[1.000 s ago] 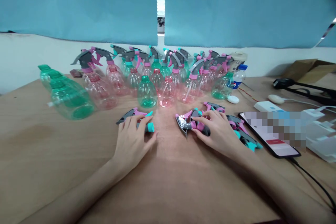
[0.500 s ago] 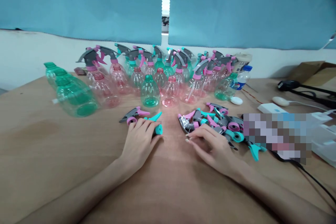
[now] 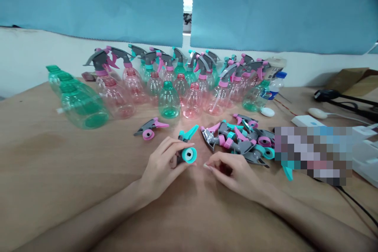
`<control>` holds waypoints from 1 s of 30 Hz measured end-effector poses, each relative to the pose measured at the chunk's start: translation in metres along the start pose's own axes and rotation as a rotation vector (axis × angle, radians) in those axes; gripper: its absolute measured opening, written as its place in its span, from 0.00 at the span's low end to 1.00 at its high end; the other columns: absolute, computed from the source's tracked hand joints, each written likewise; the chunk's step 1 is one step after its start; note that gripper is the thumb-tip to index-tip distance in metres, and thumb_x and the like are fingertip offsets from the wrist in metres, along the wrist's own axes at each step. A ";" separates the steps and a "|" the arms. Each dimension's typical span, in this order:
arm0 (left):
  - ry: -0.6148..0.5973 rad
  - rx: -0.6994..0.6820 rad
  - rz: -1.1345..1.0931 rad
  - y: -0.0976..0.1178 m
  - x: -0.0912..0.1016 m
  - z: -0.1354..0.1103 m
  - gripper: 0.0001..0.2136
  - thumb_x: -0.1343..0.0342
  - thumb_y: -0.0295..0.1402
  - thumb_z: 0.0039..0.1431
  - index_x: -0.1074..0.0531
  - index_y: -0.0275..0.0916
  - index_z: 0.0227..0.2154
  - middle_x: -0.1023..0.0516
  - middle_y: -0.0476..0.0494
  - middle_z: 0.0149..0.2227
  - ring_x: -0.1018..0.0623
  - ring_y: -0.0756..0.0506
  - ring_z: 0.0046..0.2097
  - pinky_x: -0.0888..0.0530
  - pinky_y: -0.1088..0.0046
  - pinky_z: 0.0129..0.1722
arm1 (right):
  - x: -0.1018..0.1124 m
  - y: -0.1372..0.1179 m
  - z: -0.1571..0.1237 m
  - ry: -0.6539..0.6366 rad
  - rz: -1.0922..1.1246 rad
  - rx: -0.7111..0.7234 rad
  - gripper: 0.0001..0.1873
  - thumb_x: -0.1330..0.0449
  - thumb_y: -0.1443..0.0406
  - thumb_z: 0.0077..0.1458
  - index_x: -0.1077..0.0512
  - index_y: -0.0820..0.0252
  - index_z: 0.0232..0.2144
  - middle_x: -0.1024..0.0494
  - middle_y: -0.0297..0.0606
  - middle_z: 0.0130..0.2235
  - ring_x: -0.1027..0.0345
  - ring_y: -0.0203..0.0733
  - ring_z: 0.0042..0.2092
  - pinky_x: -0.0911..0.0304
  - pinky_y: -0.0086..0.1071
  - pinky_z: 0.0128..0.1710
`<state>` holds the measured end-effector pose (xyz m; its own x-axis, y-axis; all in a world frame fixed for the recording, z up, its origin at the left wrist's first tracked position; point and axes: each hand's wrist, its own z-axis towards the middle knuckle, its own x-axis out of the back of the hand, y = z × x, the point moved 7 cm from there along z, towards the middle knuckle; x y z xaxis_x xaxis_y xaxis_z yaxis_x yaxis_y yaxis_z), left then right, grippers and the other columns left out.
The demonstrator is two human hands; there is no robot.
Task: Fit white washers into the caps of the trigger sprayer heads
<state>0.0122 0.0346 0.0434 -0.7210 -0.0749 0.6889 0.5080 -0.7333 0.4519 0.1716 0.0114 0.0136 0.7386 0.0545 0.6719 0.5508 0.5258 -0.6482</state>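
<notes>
My left hand [image 3: 163, 161] is closed round a spray bottle trigger head [image 3: 189, 155] with a teal collar and teal trigger. The collar's open end, with a white ring and dark hole inside, faces me. To its right, my right hand [image 3: 236, 169] has thumb and forefinger pinched together. Something pale shows at their tips; whether it is an object or a nail I cannot tell. Behind my right hand lies a pile of grey trigger heads [image 3: 236, 147] with pink or teal parts. Another pink-and-grey trigger head [image 3: 149, 129] lies alone beyond my left hand.
Several pink and green bottles stand behind, some with trigger heads fitted, like this green bottle [image 3: 169, 104]. Green bottles [image 3: 84, 106] lean at the left. A Pepsi bottle [image 3: 274, 86], white puck [image 3: 267, 112], cables and a cardboard box [image 3: 354, 78] are at right.
My left hand has lifted the teal trigger head, brought it right and turned its collar towards me. My right hand has drawn slightly away from the pile, its fingertips now together.
</notes>
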 end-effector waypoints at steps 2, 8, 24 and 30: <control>-0.009 0.040 -0.026 -0.002 -0.001 0.000 0.13 0.40 0.33 0.56 0.32 0.43 0.45 0.29 0.50 0.35 0.32 0.53 0.26 0.30 0.76 0.29 | 0.001 0.002 0.001 -0.005 -0.014 -0.006 0.06 0.47 0.67 0.58 0.30 0.60 0.33 0.26 0.33 0.26 0.36 0.33 0.25 0.41 0.26 0.24; -0.010 0.051 -0.070 0.001 -0.001 0.000 0.14 0.39 0.35 0.55 0.31 0.41 0.44 0.29 0.51 0.34 0.31 0.53 0.27 0.30 0.78 0.28 | 0.013 0.013 0.005 0.040 -0.034 -0.050 0.06 0.47 0.67 0.58 0.30 0.60 0.33 0.31 0.30 0.22 0.38 0.33 0.23 0.43 0.26 0.23; -0.125 0.110 -0.103 -0.009 -0.015 -0.001 0.11 0.43 0.27 0.56 0.31 0.42 0.42 0.28 0.50 0.36 0.27 0.52 0.30 0.29 0.78 0.27 | 0.030 0.035 0.009 0.166 -0.142 -0.114 0.05 0.46 0.65 0.58 0.30 0.59 0.34 0.34 0.28 0.21 0.41 0.32 0.23 0.45 0.26 0.24; -0.206 0.118 -0.097 -0.008 -0.022 0.000 0.10 0.43 0.26 0.56 0.30 0.42 0.42 0.26 0.48 0.39 0.25 0.50 0.34 0.28 0.75 0.32 | 0.012 0.003 0.002 0.088 0.045 -0.035 0.07 0.44 0.64 0.59 0.30 0.59 0.39 0.33 0.28 0.23 0.42 0.30 0.22 0.45 0.24 0.22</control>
<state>0.0240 0.0420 0.0243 -0.6639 0.1403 0.7345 0.5015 -0.6451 0.5765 0.1813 0.0158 0.0203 0.7935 0.0018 0.6085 0.5282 0.4946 -0.6902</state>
